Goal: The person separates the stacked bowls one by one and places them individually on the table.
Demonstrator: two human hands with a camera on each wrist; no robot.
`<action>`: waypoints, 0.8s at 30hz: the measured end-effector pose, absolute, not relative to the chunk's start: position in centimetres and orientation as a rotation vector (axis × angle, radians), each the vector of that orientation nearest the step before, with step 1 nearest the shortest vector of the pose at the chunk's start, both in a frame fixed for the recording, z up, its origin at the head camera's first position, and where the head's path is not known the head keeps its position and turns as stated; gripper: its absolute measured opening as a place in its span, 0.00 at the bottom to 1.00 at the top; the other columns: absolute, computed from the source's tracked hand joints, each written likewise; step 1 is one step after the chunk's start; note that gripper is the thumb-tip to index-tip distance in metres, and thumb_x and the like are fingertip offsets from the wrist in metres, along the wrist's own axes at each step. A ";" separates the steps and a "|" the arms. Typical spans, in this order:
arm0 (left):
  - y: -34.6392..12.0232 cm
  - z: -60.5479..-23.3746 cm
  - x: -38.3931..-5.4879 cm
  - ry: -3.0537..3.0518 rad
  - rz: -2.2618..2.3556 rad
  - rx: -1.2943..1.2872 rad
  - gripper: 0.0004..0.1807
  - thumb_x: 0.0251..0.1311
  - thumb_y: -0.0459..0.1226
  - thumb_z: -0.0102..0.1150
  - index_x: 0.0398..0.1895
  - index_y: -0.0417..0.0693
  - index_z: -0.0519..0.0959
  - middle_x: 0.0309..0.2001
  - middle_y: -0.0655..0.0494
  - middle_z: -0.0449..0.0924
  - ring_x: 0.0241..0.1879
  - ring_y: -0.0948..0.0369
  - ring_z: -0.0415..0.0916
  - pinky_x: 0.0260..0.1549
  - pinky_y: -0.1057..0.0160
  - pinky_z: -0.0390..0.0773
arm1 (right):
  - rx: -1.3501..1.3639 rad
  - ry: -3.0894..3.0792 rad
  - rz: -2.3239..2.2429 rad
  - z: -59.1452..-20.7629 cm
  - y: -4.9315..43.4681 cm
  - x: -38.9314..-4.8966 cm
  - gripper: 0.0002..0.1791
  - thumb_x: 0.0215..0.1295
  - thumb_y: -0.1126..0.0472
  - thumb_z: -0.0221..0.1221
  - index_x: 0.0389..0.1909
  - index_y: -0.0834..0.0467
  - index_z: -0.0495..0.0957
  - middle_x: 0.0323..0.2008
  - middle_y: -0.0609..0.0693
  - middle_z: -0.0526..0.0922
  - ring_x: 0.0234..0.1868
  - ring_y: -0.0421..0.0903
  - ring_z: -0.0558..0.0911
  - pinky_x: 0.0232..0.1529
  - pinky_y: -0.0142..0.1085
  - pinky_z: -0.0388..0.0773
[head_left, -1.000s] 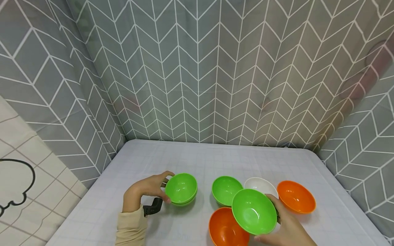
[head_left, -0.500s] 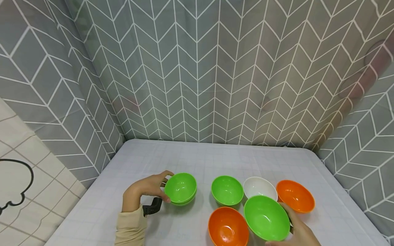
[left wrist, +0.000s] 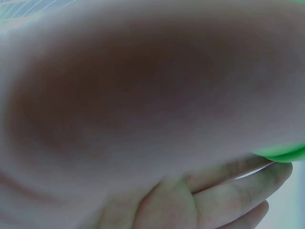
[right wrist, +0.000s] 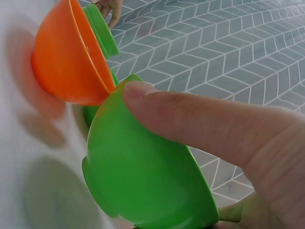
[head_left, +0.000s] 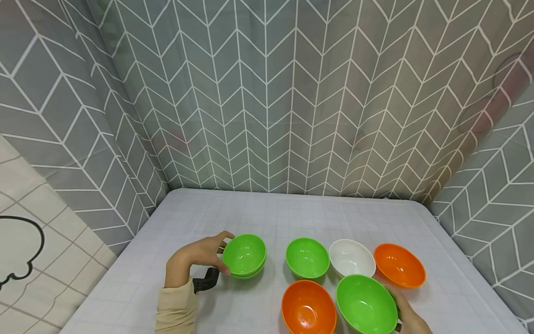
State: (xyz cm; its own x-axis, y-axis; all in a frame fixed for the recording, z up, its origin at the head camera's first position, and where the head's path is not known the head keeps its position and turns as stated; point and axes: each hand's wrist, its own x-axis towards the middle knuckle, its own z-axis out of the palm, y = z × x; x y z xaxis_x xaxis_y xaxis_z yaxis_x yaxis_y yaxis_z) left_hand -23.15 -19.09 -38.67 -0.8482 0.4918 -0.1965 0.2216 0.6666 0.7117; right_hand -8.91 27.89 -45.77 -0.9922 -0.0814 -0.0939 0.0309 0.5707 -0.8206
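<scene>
At the front right, my right hand (head_left: 408, 315) holds a green bowl (head_left: 367, 304) by its right side. The right wrist view shows the thumb (right wrist: 190, 114) along that bowl's outer wall, and a shadow apart from its base, so it hangs slightly above the table. My left hand (head_left: 196, 255) grips the left side of two nested green bowls (head_left: 245, 254), thumb in front and fingers behind. Its wrist view is mostly blurred skin, with a sliver of green bowl (left wrist: 286, 153) by the fingertips.
An orange bowl (head_left: 308, 307) stands just left of the held bowl. Behind them are another green bowl (head_left: 308, 257), a white bowl (head_left: 352, 258) and a second orange bowl (head_left: 400, 266). Patterned grey curtain (head_left: 267, 102) borders the white-covered table (head_left: 267, 211).
My right hand has moved right, toward the front, and lowered the green bowl, uncovering more of the white and front orange bowls. The left hand and its stack have stayed in place.
</scene>
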 end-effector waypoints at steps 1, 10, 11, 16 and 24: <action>-19.1 -38.7 -23.1 2.511 1.001 0.565 0.46 0.38 0.31 0.78 0.63 0.40 0.63 0.57 0.36 0.73 0.56 0.40 0.72 0.55 0.39 0.68 | -0.050 2.669 -1.427 -45.9 27.9 -8.9 0.63 0.40 0.66 0.76 0.71 0.70 0.42 0.63 0.77 0.59 0.50 0.29 0.72 0.44 0.33 0.78; -19.0 -38.6 -23.3 2.522 0.981 0.573 0.46 0.38 0.34 0.79 0.63 0.39 0.63 0.58 0.35 0.73 0.57 0.39 0.71 0.55 0.39 0.68 | -0.043 2.692 -1.463 -46.8 27.7 -8.8 0.65 0.37 0.70 0.77 0.70 0.71 0.41 0.62 0.78 0.60 0.45 0.28 0.72 0.42 0.32 0.79; -19.0 -38.6 -23.3 2.521 0.984 0.570 0.46 0.38 0.34 0.79 0.63 0.39 0.63 0.58 0.35 0.73 0.57 0.39 0.71 0.56 0.39 0.67 | -0.030 2.681 -1.469 -46.9 27.6 -8.8 0.65 0.37 0.69 0.77 0.70 0.71 0.41 0.62 0.78 0.60 0.45 0.30 0.74 0.41 0.32 0.79; -19.0 -38.6 -23.2 2.535 0.973 0.544 0.46 0.38 0.34 0.79 0.63 0.40 0.64 0.57 0.37 0.73 0.57 0.40 0.72 0.56 0.39 0.67 | -0.016 2.644 -1.495 -47.3 27.6 -8.8 0.67 0.36 0.68 0.77 0.71 0.70 0.39 0.63 0.79 0.58 0.47 0.39 0.77 0.42 0.30 0.78; -19.1 -38.7 -23.2 2.525 0.985 0.563 0.46 0.38 0.33 0.79 0.62 0.39 0.63 0.57 0.36 0.73 0.57 0.39 0.71 0.55 0.39 0.68 | -0.088 2.649 -1.659 -48.7 27.8 -8.7 0.63 0.35 0.75 0.75 0.70 0.70 0.43 0.63 0.48 0.68 0.46 0.22 0.70 0.41 0.31 0.79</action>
